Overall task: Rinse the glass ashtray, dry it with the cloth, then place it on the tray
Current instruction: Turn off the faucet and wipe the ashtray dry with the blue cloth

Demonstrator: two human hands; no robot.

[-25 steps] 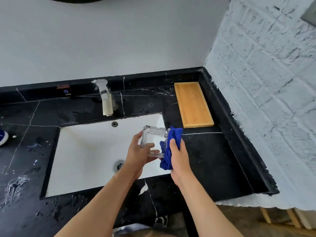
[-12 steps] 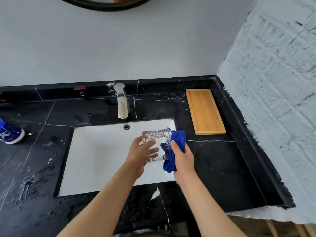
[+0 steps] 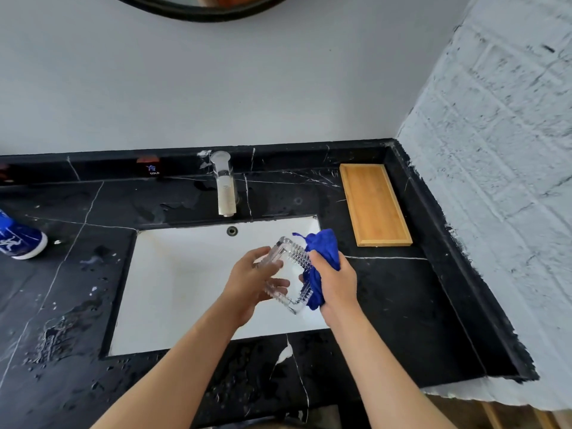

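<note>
The square glass ashtray (image 3: 292, 278) with ribbed edges is held tilted above the right part of the white sink (image 3: 185, 274). My left hand (image 3: 250, 281) grips its left side. My right hand (image 3: 335, 280) presses a blue cloth (image 3: 322, 252) against the ashtray's right edge. The wooden tray (image 3: 374, 205) lies on the black counter at the back right, beyond my right hand, with nothing on it.
A chrome tap (image 3: 225, 184) stands behind the sink with no water running. The black marble counter (image 3: 418, 305) is wet on the left. A blue and white bottle (image 3: 18, 238) lies at the left edge. A white brick wall (image 3: 495, 181) bounds the right.
The ashtray has turned in my hands, from roughly level to tilted on a corner. The cloth has slid along its right edge. The camera view has shifted left and down slightly.
</note>
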